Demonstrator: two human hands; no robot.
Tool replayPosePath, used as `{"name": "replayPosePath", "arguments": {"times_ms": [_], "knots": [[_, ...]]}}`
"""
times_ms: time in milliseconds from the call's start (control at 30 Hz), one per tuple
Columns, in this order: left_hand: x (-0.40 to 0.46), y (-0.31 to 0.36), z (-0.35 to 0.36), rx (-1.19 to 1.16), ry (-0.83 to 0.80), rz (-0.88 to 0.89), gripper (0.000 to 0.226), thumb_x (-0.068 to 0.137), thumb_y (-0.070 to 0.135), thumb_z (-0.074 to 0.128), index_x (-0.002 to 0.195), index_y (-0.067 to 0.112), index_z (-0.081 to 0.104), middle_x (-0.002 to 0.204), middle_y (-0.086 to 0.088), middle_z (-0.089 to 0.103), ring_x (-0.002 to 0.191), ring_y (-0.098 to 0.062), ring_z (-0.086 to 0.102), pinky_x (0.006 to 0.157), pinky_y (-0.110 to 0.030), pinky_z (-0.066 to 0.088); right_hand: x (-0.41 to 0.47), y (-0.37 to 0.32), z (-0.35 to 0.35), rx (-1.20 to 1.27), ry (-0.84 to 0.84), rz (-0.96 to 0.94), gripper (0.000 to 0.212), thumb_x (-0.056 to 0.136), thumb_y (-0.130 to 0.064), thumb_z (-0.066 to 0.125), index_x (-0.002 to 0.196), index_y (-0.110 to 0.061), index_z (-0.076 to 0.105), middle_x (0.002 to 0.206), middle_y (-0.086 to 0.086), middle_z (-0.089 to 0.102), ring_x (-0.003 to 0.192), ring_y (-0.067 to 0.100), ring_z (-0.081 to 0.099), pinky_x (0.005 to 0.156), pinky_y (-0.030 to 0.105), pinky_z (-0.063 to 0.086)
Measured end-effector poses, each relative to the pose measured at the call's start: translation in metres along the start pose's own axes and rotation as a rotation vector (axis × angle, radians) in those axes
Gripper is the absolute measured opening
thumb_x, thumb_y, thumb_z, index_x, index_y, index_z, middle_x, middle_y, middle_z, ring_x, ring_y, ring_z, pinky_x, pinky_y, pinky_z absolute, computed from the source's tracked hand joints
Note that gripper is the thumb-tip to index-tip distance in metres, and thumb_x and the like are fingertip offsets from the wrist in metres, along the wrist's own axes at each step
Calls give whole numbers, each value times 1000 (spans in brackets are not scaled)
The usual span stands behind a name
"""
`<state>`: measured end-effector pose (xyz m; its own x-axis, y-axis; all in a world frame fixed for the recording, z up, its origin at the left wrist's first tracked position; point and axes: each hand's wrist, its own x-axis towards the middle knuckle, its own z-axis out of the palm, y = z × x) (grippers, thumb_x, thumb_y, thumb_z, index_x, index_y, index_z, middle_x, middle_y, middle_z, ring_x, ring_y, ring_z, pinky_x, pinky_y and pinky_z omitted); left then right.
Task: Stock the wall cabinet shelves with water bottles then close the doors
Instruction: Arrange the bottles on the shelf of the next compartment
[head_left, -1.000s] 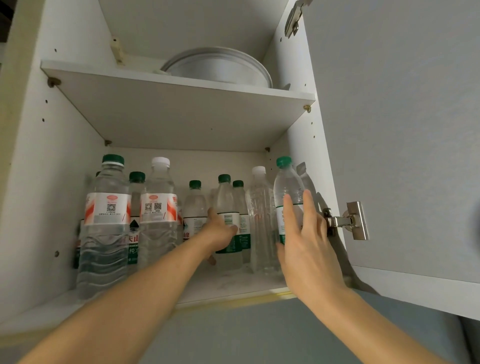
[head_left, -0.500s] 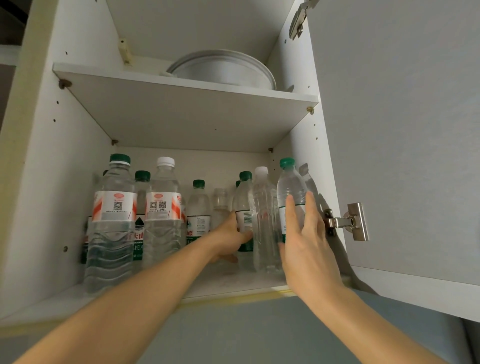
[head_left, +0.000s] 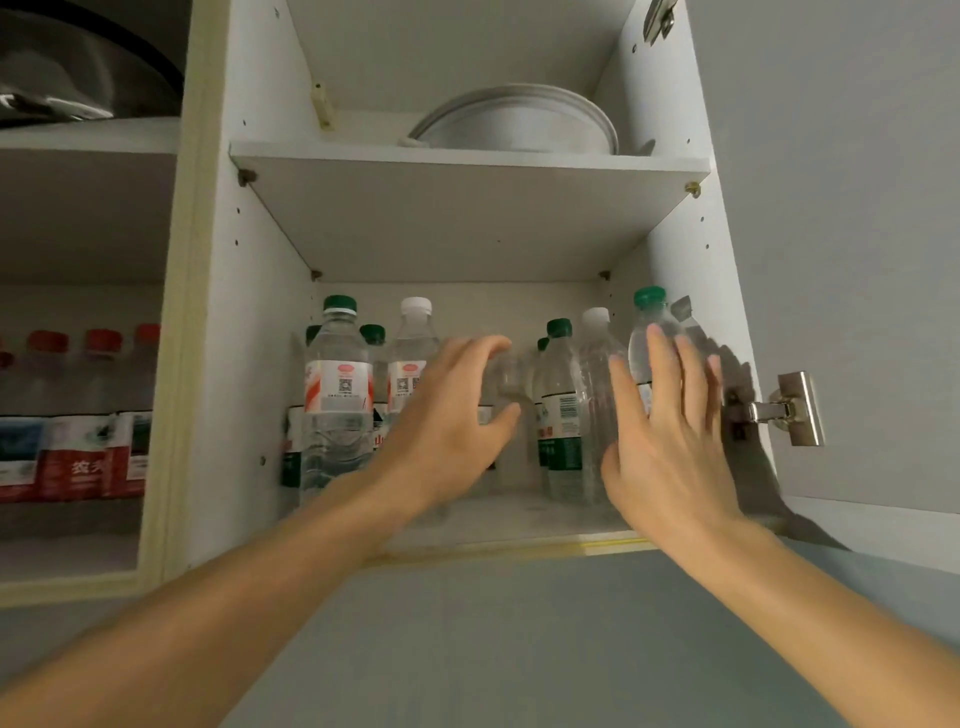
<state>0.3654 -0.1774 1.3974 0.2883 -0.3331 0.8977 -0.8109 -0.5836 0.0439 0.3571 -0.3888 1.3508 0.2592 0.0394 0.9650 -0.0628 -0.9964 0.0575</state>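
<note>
You see green-capped bottles, a white-capped bottle with red-and-white label, and red-capped bottles at left.

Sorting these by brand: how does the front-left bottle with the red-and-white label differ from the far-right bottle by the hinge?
The red-and-white-label bottle looks wider than the far-right bottle. Its label is in full view, while the far-right bottle's is mostly hidden behind the right hand. No hand touches the first; the right hand's straight fingers lie against the second. Both are clear, upright and green-capped.
</note>
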Motion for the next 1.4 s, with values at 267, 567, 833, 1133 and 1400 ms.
{"name": "replayPosePath", "arguments": {"times_ms": [267,567,833,1133,1400], "knots": [[-18,-53,-77,230,285,-306,84,81,44,80,149,26,33,149,-5,36,135,-24,38,105,-34,35,33,-94,-2,863,-301,-10,82,93,-38,67,159,-23,21,161,-1,31,145,18,34,114,32,31],[-23,-78,-77,-140,-36,-532,110,75,20,88,155,40,14,135,13,56,110,-11,60,95,-43,55,54,-125,20,1263,-659,126,75,85,-21,80,145,-32,36,120,-16,62,103,1,62,81,21,56],[-6,-79,-44,-210,-69,-455,71,81,21,84,128,39,36,118,16,59,106,-4,60,85,-29,55,59,-101,28,1102,-645,156,82,85,-23,80,149,-34,31,129,-7,63,116,18,63,105,45,51],[10,-74,5,-196,-179,-371,66,92,31,72,145,28,32,138,10,56,112,0,53,90,-19,43,56,-57,44,990,-587,200,81,86,-26,79,151,-34,30,131,-11,61,114,13,59,101,36,47],[16,-77,-8,159,-317,-240,143,65,52,90,145,59,-29,161,-9,24,146,-31,30,116,-59,32,56,-53,44,980,-584,144,72,87,-26,78,147,-35,38,127,-11,64,112,16,63,104,46,51]]}}
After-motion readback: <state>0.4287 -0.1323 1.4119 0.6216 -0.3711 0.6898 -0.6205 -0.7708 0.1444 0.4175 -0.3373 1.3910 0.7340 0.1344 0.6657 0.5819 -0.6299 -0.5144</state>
